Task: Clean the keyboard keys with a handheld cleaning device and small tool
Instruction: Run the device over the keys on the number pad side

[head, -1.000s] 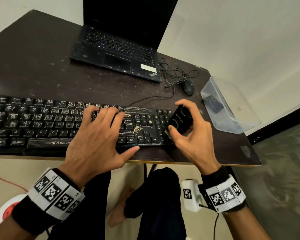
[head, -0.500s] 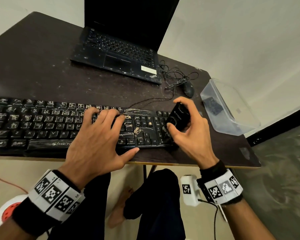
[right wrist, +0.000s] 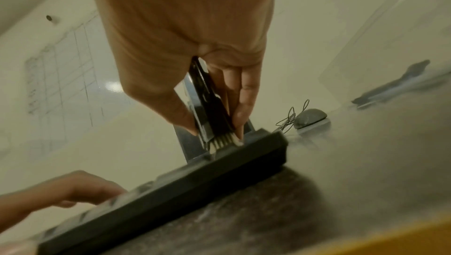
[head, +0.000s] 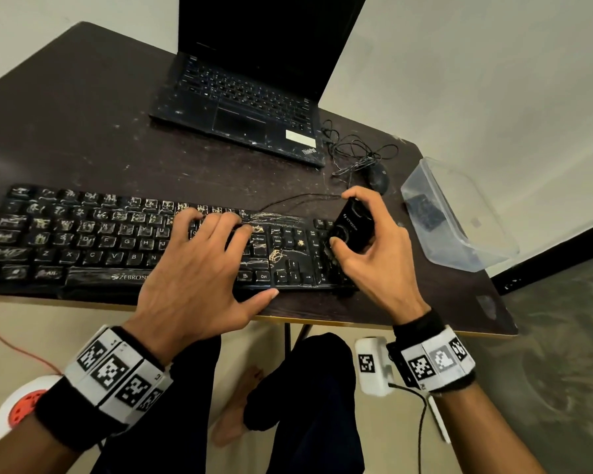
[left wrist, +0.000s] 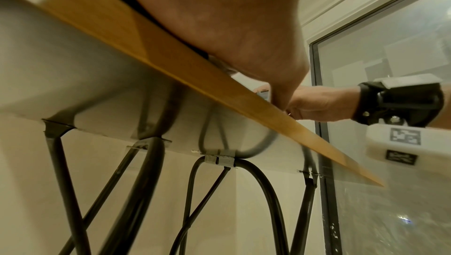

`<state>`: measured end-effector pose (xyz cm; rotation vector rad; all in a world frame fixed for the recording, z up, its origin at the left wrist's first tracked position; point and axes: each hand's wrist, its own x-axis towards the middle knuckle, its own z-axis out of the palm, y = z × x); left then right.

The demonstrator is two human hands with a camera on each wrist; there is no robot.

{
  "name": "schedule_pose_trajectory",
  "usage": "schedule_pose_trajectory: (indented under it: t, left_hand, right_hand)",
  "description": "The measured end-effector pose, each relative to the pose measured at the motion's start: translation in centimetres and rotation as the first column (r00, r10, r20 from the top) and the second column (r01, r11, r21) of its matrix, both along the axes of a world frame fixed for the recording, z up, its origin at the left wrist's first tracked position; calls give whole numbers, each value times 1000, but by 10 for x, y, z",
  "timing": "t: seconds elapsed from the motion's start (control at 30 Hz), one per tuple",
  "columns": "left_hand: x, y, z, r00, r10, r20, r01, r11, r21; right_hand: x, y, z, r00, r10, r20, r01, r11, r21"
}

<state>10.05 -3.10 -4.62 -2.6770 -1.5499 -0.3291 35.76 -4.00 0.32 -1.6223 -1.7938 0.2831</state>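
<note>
Right hand [head: 374,265] curled around a small black cleaning device [head: 353,229], thumb on the near side, fingers wrapped over the far side, so a closed, firm hold. Tipped down so the working end meets the number-pad end of the keyboard [head: 83,241]; in the right wrist view a short comb of bristles [right wrist: 220,141] sits right on the keyboard's top edge, fingertips [right wrist: 240,122] pinched low, just above the bristles. Probably gripped that low for control, to steer the tip between keys instead of skating over them. Some pale lettering on the device body, too small to read.

Just left of that grip, left hand [head: 199,278] spread flat over the keys, fingers straight, thumb out along the front edge, holding nothing. Looks like plain bracing, so the board doesn't slide while the brush scrubs.

Keys further left of the flat hand streaked with pale grime; keys right around the grip look cleaner, so guessing lots left to do. Spacebar edge reads "ZEBRON…", rest hidden under the palm. Legible caps: Ctrl, Z X C V B, Enter.

Beyond the grip, a wired mouse [head: 379,177] with tangled cable, and to the right a clear plastic tub [head: 459,213] with something dark inside, maybe the small tool, can't tell. Farther back, an open laptop [head: 254,107] with a "ThinkPad" badge on the corner. Dark table [head: 65,131] under all of it.
</note>
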Motion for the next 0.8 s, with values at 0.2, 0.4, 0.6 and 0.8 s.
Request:
schedule_pose_trajectory:
  t: [0.2,0.4,0.6,0.8]
  left_hand:
    - [-1,1,0,1000,-8,4,7,1000,10]
    - [-1,1,1,1000,-5,6,5,1000,3]
    - [-1,1,1,1000,-7,3,7,1000,-2]
    - [-1,1,-1,1000,-10,18,10,1000,0]
  right_hand:
    - [2,2,2,1000,-2,13,3,1000,-13]
    - [-4,-2,1,999,49,-5,-49,998,-25]
    - [-8,5,1,999,52,-13,-52,998,-29]
    - [-4,15,4,999,-16,31,16,1000,-12]
